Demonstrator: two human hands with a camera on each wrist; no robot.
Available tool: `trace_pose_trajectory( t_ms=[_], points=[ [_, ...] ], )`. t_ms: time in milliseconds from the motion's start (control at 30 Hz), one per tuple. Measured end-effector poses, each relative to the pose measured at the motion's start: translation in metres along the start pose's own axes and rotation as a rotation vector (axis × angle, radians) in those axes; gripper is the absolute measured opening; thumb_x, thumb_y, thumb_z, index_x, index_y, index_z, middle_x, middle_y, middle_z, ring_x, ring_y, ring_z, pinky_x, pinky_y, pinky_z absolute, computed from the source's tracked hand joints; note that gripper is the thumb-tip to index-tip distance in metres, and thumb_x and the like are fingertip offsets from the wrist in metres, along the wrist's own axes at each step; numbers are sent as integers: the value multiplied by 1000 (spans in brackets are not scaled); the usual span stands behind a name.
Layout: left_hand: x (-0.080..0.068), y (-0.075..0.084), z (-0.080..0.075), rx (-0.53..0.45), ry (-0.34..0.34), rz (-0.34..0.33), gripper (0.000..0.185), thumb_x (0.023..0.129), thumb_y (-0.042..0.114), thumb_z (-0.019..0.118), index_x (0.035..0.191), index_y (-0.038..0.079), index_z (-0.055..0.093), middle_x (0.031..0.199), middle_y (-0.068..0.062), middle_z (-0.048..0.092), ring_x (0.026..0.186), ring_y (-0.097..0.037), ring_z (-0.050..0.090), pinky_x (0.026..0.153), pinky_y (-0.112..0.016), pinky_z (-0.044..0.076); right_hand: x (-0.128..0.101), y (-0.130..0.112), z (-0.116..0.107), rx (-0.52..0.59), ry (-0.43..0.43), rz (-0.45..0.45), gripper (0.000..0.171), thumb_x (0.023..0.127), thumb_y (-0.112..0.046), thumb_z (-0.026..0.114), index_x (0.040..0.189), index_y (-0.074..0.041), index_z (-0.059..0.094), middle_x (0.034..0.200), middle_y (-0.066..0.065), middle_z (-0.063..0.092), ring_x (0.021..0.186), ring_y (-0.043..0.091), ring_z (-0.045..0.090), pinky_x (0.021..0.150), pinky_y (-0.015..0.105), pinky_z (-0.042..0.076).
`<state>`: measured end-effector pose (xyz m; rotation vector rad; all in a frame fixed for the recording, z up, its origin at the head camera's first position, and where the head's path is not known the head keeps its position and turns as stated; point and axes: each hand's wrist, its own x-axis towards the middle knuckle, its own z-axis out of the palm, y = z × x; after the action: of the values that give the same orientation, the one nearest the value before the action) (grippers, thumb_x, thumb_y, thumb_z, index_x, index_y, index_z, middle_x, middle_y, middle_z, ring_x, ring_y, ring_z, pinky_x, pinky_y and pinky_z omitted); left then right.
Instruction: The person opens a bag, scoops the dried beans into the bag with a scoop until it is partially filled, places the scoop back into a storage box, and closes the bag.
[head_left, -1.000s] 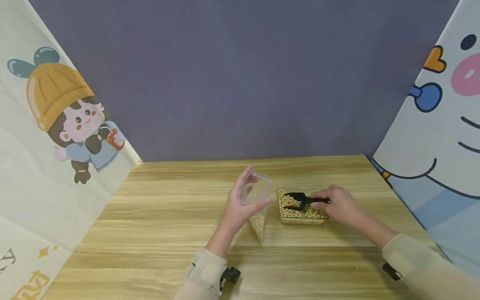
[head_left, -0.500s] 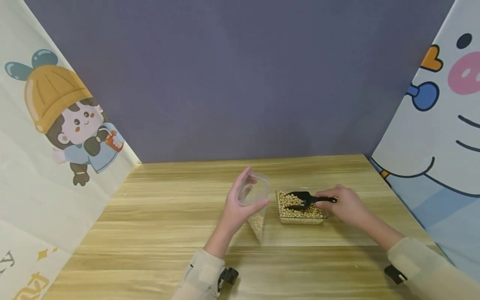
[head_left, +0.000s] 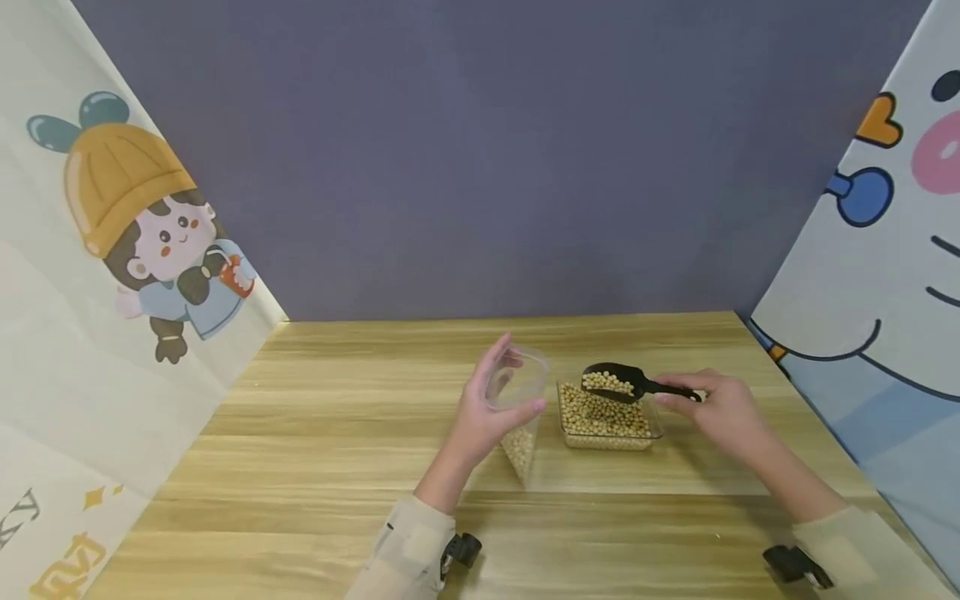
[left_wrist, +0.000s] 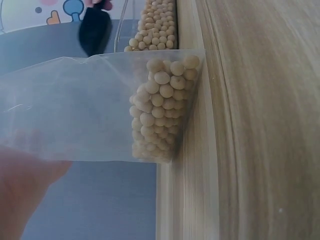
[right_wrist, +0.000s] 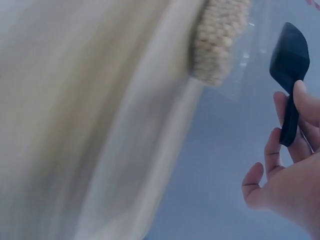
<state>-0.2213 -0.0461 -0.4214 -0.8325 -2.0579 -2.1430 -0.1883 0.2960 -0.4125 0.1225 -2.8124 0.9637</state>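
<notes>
My left hand (head_left: 476,412) holds a clear plastic bag (head_left: 519,446) by its mouth, thumb and fingers spread around the wide opening. Round pale beans like soybeans fill its lower end, which stands on the table in the left wrist view, where the bag (left_wrist: 75,105) shows large. With its fingers on the handle, my right hand (head_left: 723,417) grips a small black scoop (head_left: 637,382) loaded with beans. The scoop hangs just above a clear rectangular container (head_left: 657,435) of the same beans, right of the bag. From below, the right wrist view shows the scoop (right_wrist: 290,57).
Everything stands on a wood-grain table (head_left: 337,467). A dark grey-blue panel (head_left: 487,167) rises behind it, with white cartoon-printed sheets on the left (head_left: 60,333) and right (head_left: 900,292). Cameras are strapped to both wrists.
The right hand has drawn the scoop up and to the right, out of the beans in the container, and it now carries a load. The left hand and the bag stay nearly in place.
</notes>
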Motion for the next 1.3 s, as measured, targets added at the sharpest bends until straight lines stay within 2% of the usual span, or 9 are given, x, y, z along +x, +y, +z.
trace_pose_trajectory(
  t_ms=[200,433,500,633,767,900,1000,1167,1300],
  points=[
    [1,1,1,25,4,0,100,83,10,87,167,14,33,153,-17,51,144,-40,48,133,-55,32,-2,-16,-16,-4,15,27,42,101,-38,73,132,-10,76,137,29,69,108,43,67,77,44,55],
    [0,-1,2,51,-1,-14,100,83,13,87,167,14,32,153,-13,53,143,-35,50,132,-53,33,-1,-40,-33,12,25,40,44,103,-41,70,135,-11,74,142,25,67,125,48,64,83,49,57],
    [0,-2,2,54,0,-19,100,83,13,87,167,14,33,152,-13,54,142,-34,50,132,-52,33,0,-48,-37,6,32,42,43,102,-43,70,134,-14,75,141,24,69,113,41,66,71,39,51],
    [1,-2,2,46,4,-18,100,82,13,87,167,15,33,152,-13,53,142,-34,50,132,-52,33,-1,-61,-45,-17,61,41,42,102,-47,70,131,-18,77,138,23,71,109,34,63,65,28,41],
    [2,-3,2,31,5,-13,102,81,12,87,167,15,32,152,-14,52,142,-34,49,133,-52,33,-2,-75,-51,-25,76,26,41,101,-50,70,129,-21,78,136,20,73,108,31,61,64,27,41],
    [2,-2,2,36,3,-20,103,81,12,87,167,14,31,153,-14,51,142,-33,49,133,-51,32,-1,-86,-55,-8,53,45,42,100,-54,69,129,-24,78,136,18,73,88,24,52,53,31,36],
    [3,-1,1,46,2,-28,105,80,12,87,168,12,29,153,-15,51,142,-35,49,133,-52,32,0,-94,-58,-7,33,54,44,99,-55,70,130,-25,77,140,18,71,90,25,52,52,32,34],
    [3,-1,0,44,-9,-29,109,80,16,89,169,15,26,155,-20,48,144,-38,47,133,-54,31,4,-106,-60,-29,-12,25,45,101,-52,69,134,-24,75,146,20,66,121,38,58,70,36,43],
    [3,-1,0,38,-15,-28,112,80,19,91,169,14,25,155,-17,49,144,-40,46,133,-55,30,7,-114,-60,-63,-15,-35,41,102,-47,70,134,-23,76,138,18,72,108,33,61,73,39,42]
  ],
)
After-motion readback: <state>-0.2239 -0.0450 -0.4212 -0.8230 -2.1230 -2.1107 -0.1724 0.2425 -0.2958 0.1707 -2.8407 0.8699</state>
